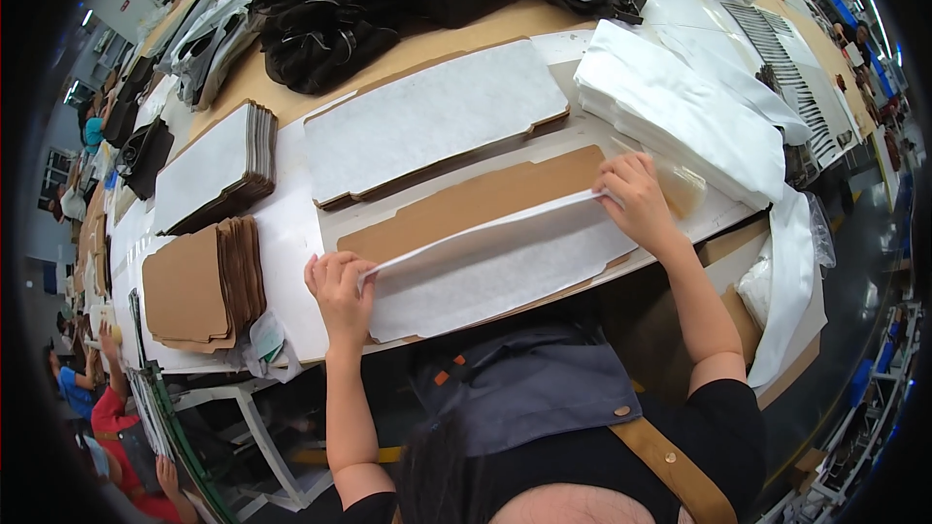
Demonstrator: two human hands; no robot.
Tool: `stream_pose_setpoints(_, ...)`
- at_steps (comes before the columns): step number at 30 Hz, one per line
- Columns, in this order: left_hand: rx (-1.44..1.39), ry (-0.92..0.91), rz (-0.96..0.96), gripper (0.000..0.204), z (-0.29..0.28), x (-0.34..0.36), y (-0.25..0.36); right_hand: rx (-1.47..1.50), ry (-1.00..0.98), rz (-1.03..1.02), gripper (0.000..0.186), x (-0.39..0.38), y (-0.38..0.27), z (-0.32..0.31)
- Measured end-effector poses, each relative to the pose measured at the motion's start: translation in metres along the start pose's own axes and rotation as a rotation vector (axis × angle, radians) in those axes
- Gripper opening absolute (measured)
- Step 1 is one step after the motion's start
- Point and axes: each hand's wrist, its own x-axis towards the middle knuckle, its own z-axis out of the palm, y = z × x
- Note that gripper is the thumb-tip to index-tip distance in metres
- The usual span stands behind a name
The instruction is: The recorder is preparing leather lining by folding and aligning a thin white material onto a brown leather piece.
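Two corners of the white sheet [495, 277] are pinched up, one in the left hand [342, 291], one in the right hand [633, 196], the rest lying over the brown card [495, 199]'s near part. Looks light, floppy and easy to crease, so corners are the grab spots imo. Bench [294, 281] edge runs along the card's near side, white-topped stack [437, 118] past its far side, so room's tight.

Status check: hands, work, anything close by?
Left hand, right hand gripping raised edge of white sheet. Brown board partly exposed. Translucent plastic beside right hand.
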Motion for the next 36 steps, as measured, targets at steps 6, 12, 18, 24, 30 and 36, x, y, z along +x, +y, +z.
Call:
stream_pose_setpoints(6, -0.055, -0.091, 0.059, 0.032, -0.022, -0.038, 0.009, 0.087, -0.187, 0.048, 0.018, -0.033, -0.015, -0.022)
stream_pose_setpoints(12, -0.032, -0.315, -0.002, 0.079, -0.022, -0.013, 0.019, 0.067, -0.176, 0.015, 0.021, -0.024, -0.020, -0.016)
stream_pose_setpoints(18, 0.012, -0.332, 0.048, 0.077, -0.016, -0.003, 0.007, 0.042, -0.153, -0.008, 0.021, -0.020, -0.021, -0.013)
stream_pose_setpoints(24, 0.027, -0.356, 0.075, 0.072, -0.013, -0.002, -0.001, 0.020, -0.140, 0.011, 0.021, -0.022, -0.021, -0.011)
stream_pose_setpoints(30, 0.020, -0.344, 0.067, 0.071, -0.013, 0.001, -0.003, 0.015, -0.133, 0.013, 0.023, -0.019, -0.020, -0.012)
stream_pose_setpoints(36, -0.057, -0.282, -0.011, 0.071, -0.021, -0.003, 0.001, 0.035, -0.105, 0.043, 0.023, -0.022, -0.016, -0.014)
